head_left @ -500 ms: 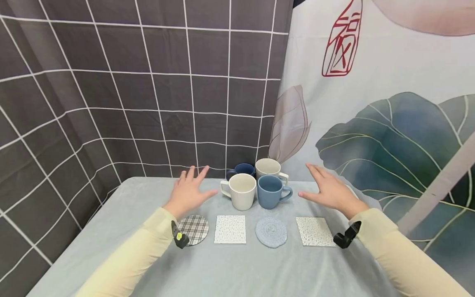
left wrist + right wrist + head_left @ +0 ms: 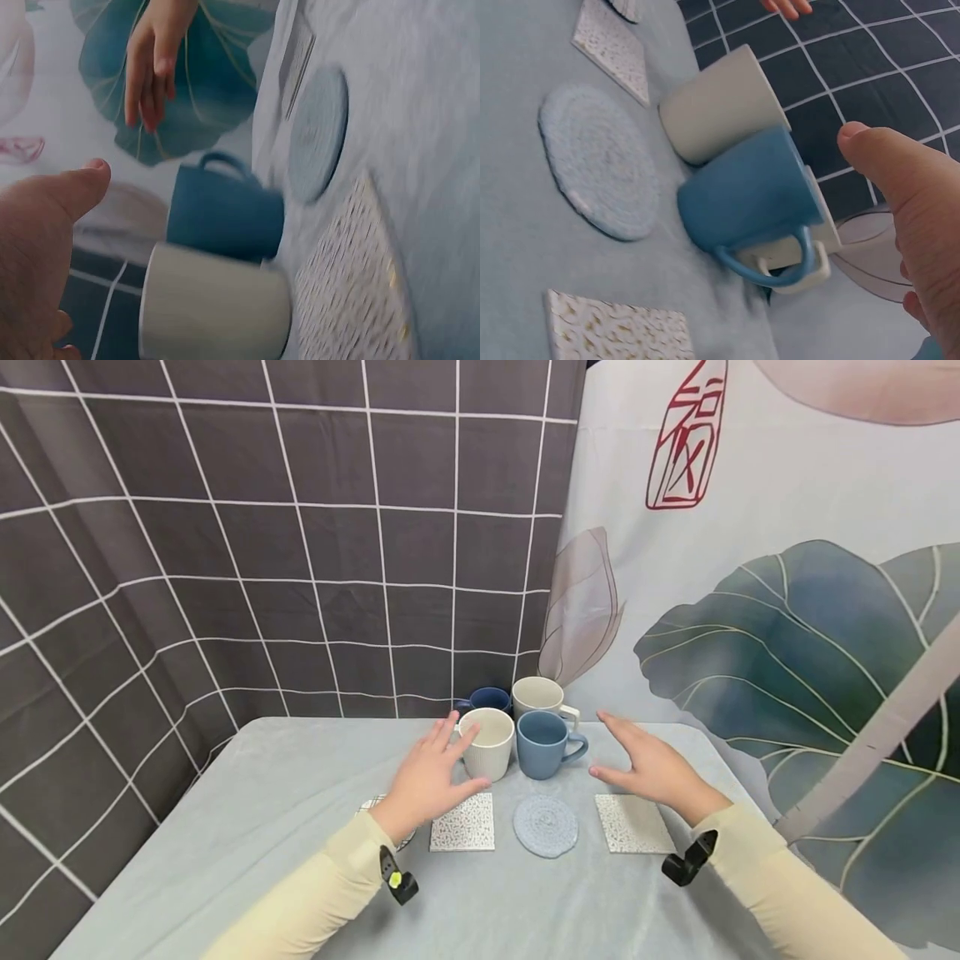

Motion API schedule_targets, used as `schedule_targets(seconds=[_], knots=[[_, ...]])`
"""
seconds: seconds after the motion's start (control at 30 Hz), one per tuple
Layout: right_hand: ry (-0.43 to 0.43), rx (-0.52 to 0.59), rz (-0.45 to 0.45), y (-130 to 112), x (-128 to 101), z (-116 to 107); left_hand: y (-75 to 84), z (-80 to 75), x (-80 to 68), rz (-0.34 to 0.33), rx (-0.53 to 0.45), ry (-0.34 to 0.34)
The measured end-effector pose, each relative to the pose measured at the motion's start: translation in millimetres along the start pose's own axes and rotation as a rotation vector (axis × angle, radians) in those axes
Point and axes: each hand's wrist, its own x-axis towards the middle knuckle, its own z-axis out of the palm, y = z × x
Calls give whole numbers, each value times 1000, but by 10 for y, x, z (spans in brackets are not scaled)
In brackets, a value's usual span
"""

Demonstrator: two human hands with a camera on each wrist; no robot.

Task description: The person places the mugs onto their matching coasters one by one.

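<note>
My left hand (image 2: 431, 777), fingers spread and holding nothing, is at the front left of a ribbed white mug (image 2: 489, 752) and overlaps its handle and rim in the head view. My right hand (image 2: 651, 764) hovers to the right of a light blue mug (image 2: 543, 745), thumb towards its handle, also holding nothing. Behind these two stand a dark blue mug (image 2: 489, 698) and a second white mug (image 2: 537, 695) with its handle to the right. In the right wrist view the blue mug (image 2: 750, 195) stands close to the ribbed mug (image 2: 721, 105).
In front of the mugs lies a row of coasters: a round plaid one (image 2: 405, 841) mostly hidden by my left hand, a square speckled one (image 2: 465, 827), a round pale blue one (image 2: 546, 827) and another square one (image 2: 636, 824). A grey cloth (image 2: 517, 910) covers the table; curtains hang behind.
My left hand has moved right, towards the ribbed white mug, and now covers most of the plaid coaster. My right hand has shifted slightly left, nearer the light blue mug.
</note>
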Motion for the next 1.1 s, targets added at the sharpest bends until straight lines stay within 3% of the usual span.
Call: schedule_targets(seconds=[0.43, 0.77, 1.1], knots=[[37, 63, -99, -83, -164, 322, 376, 423, -107, 87, -92, -100], [-12, 124, -105, -117, -279, 673, 552, 770, -99, 67, -85, -198], [-88, 186, -150, -96, -385, 945, 544, 963, -126, 3, -79, -266]])
